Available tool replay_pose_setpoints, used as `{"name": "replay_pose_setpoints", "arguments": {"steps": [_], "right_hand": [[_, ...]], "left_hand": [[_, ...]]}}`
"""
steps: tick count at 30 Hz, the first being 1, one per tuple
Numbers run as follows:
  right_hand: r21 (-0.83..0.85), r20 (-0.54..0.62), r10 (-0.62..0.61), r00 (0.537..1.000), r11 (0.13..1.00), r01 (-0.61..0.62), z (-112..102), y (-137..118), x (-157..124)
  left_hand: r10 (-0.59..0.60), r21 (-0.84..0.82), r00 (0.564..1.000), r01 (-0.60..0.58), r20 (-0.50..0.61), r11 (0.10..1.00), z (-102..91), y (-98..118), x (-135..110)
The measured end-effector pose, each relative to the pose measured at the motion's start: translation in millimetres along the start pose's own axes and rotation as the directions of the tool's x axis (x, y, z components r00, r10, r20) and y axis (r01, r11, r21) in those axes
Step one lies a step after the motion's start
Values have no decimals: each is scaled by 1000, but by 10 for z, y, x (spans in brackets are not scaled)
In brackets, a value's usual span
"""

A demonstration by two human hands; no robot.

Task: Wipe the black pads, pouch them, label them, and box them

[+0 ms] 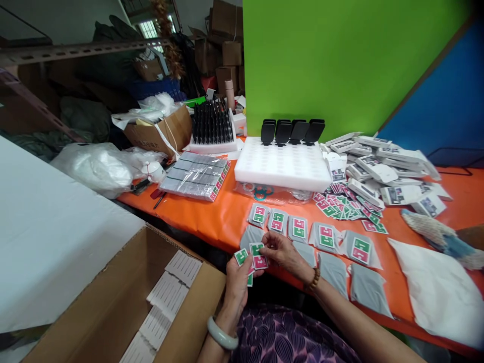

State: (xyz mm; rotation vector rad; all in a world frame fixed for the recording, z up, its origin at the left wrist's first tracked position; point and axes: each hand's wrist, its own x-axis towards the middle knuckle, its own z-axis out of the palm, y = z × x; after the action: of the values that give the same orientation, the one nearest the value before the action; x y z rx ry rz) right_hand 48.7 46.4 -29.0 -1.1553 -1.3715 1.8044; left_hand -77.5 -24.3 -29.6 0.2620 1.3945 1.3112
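My left hand point(237, 282) grips a small stack of green-and-pink packets point(242, 258) at the near edge of the orange table point(212, 214). My right hand point(282, 250) pinches one green-and-pink packet point(258, 255) at the top of that stack. Just beyond my hands lies a row of grey pouches with packets on them point(298, 229). More grey pouches point(368, 290) lie to the right without packets. A loose heap of packets point(342, 206) sits farther back.
An open cardboard box point(124, 302) with white cartons stands at lower left. A white foam tray point(283, 164) with black holders, a wrapped bundle point(196, 175), a pile of white boxes point(385, 169), a brush point(438, 237) and a white cloth point(442, 292) lie on the table.
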Motion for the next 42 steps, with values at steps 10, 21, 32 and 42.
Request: {"name": "replay_pose_setpoints", "arguments": {"steps": [10, 21, 32, 42], "right_hand": [[60, -140, 2, 990, 998, 6, -152, -58, 57], [-646, -231, -364, 902, 751, 138, 202, 117, 399], [-381, -127, -187, 974, 916, 126, -84, -142, 20], [-130, -204, -128, 971, 986, 102, -412, 159, -95]], "left_hand": [[233, 101, 971, -226, -62, 969, -64, -156, 93], [339, 40, 933, -337, -118, 941, -114, 115, -61], [199, 171, 977, -209, 77, 963, -29, -37, -91], [9, 107, 986, -27, 164, 994, 128, -57, -183]]}}
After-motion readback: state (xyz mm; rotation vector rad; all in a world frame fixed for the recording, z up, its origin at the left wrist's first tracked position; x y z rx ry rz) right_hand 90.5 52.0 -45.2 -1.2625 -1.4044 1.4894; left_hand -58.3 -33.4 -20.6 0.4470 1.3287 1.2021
